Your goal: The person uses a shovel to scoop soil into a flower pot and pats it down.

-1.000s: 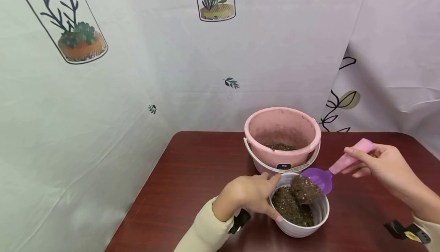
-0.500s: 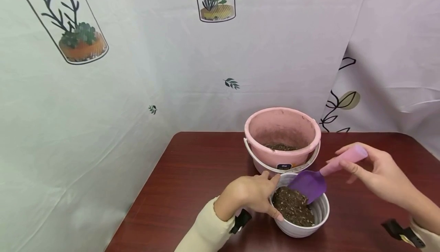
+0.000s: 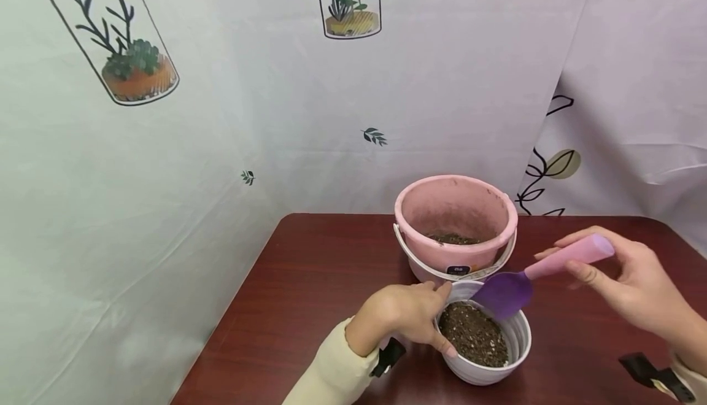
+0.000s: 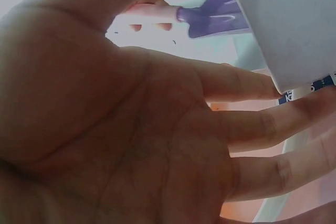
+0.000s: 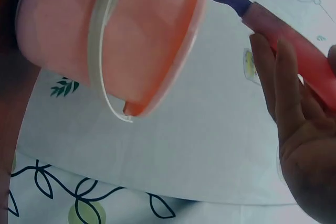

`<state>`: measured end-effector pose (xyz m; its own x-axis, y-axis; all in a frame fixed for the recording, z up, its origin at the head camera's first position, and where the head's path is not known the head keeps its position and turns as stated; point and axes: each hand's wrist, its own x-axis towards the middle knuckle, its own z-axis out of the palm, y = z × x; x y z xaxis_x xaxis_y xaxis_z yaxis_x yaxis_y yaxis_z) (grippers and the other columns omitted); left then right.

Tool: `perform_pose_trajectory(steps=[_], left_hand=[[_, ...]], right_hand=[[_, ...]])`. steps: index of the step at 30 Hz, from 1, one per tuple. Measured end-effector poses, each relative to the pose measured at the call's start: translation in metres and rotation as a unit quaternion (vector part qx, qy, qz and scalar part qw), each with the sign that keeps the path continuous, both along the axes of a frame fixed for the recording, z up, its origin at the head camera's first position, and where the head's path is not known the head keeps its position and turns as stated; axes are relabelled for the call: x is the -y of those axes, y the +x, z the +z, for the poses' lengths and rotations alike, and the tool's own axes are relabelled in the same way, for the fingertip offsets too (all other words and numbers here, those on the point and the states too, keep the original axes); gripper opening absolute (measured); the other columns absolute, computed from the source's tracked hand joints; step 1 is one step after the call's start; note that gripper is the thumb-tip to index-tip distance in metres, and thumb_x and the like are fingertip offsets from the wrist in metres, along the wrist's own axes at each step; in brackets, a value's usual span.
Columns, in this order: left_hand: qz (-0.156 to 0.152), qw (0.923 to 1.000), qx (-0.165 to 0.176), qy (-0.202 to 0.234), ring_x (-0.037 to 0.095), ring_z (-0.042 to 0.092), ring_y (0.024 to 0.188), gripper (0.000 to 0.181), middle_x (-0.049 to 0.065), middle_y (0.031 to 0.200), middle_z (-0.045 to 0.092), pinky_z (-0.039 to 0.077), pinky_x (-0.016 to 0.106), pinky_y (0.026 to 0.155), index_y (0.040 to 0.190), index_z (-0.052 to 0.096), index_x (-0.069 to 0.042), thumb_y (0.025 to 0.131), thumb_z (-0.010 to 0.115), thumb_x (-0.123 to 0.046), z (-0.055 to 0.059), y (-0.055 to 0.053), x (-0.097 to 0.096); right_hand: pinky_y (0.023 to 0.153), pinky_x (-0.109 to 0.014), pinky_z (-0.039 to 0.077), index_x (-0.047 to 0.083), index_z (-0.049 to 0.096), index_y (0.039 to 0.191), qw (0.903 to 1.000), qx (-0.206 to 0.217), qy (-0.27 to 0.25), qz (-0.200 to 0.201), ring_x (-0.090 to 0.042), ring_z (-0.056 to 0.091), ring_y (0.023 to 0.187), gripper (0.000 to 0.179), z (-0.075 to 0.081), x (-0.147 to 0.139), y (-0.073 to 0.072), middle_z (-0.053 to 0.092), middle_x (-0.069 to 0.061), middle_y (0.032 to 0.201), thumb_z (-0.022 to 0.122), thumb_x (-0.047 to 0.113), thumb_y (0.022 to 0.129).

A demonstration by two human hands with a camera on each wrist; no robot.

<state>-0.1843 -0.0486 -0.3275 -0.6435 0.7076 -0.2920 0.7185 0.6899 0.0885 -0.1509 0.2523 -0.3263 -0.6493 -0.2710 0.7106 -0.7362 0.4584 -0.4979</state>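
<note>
A white pot (image 3: 478,373) with dark soil (image 3: 474,335) in it stands upright on the table. My left hand (image 3: 405,313) rests on the pot's left side, thumb at the front and fingers toward the back; the left wrist view shows these fingers nearly straight, touching the wall. Over the pot's right rim is a purple scoop (image 3: 504,294), tilted bowl-down, with its underside toward me. My right hand (image 3: 629,276) holds its pink handle (image 3: 571,256) between thumb and fingers. Whether soil remains inside the scoop is hidden.
A pink bucket (image 3: 458,258) with a white handle stands just behind the pot, some soil low inside it. The dark red table (image 3: 309,282) ends against white printed cloth (image 3: 309,86) at the back and left.
The scoop has turned over from bowl-up with a mound of soil to bowl-down, and its soil has dropped into the pot. Lately it has lifted slightly right. The left hand stays put.
</note>
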Motion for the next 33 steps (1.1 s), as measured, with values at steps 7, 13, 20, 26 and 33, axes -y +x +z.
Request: perform_pose_trajectory(steps=[7, 13, 20, 26, 33], left_hand=[[-0.007, 0.9999, 0.002, 0.009, 0.005, 0.047, 0.127, 0.099, -0.003, 0.133, 0.056, 0.04, 0.02, 0.101, 0.151, 0.035, -0.011, 0.077, 0.075, -0.063, 0.002, -0.002, 0.002], [-0.01, 0.999, 0.018, 0.039, 0.005, 0.053, 0.12, 0.074, -0.006, 0.12, 0.062, 0.041, 0.021, 0.098, 0.136, 0.052, -0.013, 0.082, 0.074, -0.058, 0.007, -0.005, 0.011], [-0.032, 0.9921, -0.02, 0.119, 0.006, 0.052, 0.123, 0.052, -0.012, 0.126, 0.061, 0.043, 0.026, 0.099, 0.135, 0.056, -0.022, 0.093, 0.066, -0.049, 0.018, -0.011, 0.027], [-0.125, 0.9569, -0.079, 0.25, -0.003, 0.06, 0.103, 0.03, -0.011, 0.117, 0.066, 0.043, 0.016, 0.091, 0.124, 0.062, -0.017, 0.099, 0.062, -0.033, 0.029, -0.018, 0.035], [-0.144, 0.9011, -0.207, 0.353, 0.001, 0.061, 0.085, 0.014, -0.008, 0.096, 0.067, 0.046, 0.018, 0.078, 0.102, 0.066, -0.016, 0.093, 0.063, -0.006, 0.021, -0.04, 0.038]], right_hand=[[0.058, -0.025, 0.054, -0.007, 0.063, 0.103, 0.9923, 0.085, -0.082, 0.039, -0.01, 0.071, 0.087, 0.018, 0.004, -0.003, -0.006, 0.076, -0.008, 0.098, 0.051, -0.018, 0.093], [0.059, -0.033, 0.055, -0.017, 0.05, 0.109, 0.9449, 0.134, -0.222, 0.2, -0.029, 0.071, 0.09, 0.02, 0.02, -0.002, -0.021, 0.068, -0.032, 0.097, 0.032, -0.014, 0.101], [0.058, -0.031, 0.056, -0.012, 0.05, 0.096, 0.8939, 0.153, -0.338, 0.252, -0.034, 0.072, 0.089, 0.021, 0.046, 0.009, -0.05, 0.069, -0.033, 0.095, 0.033, -0.006, 0.105], [0.063, -0.03, 0.057, -0.008, 0.053, 0.092, 0.9183, 0.164, -0.339, 0.122, -0.026, 0.074, 0.08, 0.023, 0.053, 0.03, -0.084, 0.073, -0.02, 0.088, 0.055, 0.013, 0.102], [0.064, -0.031, 0.058, -0.009, 0.055, 0.093, 0.9364, 0.204, -0.283, 0.041, -0.023, 0.074, 0.074, 0.03, 0.041, 0.056, -0.126, 0.075, -0.013, 0.082, 0.06, 0.019, 0.1]])
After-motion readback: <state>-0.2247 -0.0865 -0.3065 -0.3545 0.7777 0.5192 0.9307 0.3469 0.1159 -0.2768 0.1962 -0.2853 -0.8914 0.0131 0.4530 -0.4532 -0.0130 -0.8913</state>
